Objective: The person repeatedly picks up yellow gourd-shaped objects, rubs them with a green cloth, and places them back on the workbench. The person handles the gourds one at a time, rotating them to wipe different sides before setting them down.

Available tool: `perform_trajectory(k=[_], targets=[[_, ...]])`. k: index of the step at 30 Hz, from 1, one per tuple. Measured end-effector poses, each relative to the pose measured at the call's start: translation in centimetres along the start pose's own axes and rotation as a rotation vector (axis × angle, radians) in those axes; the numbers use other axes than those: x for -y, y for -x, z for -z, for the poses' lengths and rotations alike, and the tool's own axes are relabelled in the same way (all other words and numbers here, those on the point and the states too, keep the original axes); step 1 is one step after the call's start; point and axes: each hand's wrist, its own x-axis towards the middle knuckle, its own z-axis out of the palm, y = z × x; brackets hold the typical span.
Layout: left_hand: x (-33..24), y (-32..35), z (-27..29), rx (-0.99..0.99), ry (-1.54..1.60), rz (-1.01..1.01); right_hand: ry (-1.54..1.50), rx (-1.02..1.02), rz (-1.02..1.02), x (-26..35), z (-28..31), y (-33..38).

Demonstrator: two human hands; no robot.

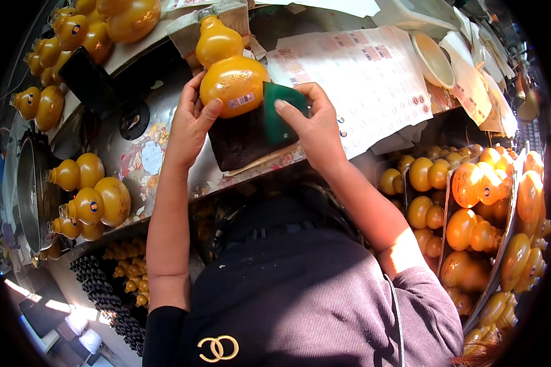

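A glossy yellow gourd-shaped bottle (pixel 229 78) lies with its neck pointing away from me, on the work table (pixel 180 156). A small barcode sticker (pixel 240 101) is on its lower bulb. My left hand (pixel 191 119) is curled against the bulb's left side, thumb and fingertips touching it. In my right hand (pixel 312 125) a flat green scraper (pixel 280 116) is pinched between thumb and fingers, its edge close beside the bulb. Under the bulb and scraper is a dark pad (pixel 236 144). Grey-white cloth (pixel 185 35) props the bottle's upper part.
Sticker sheets (pixel 355 85) cover the table's right side, beside a pale bowl (pixel 433 60). A phone (pixel 86 79) leans at the left. More gourd bottles stand at the far left (pixel 131 21), near left (pixel 113 202) and in racks (pixel 468 183) at the right.
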Motion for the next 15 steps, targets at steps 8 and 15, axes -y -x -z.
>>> perform_trajectory(k=[8, 15], targets=[[0.4, -0.2, 0.1, -0.002, 0.110, 0.004, 0.564, -0.063, 0.931, 0.4, -3.5, 1.0], [-0.1, 0.0, 0.3, -0.025, 0.114, 0.031, 0.628, 0.115, 0.885, 1.0, -4.8, 1.8]])
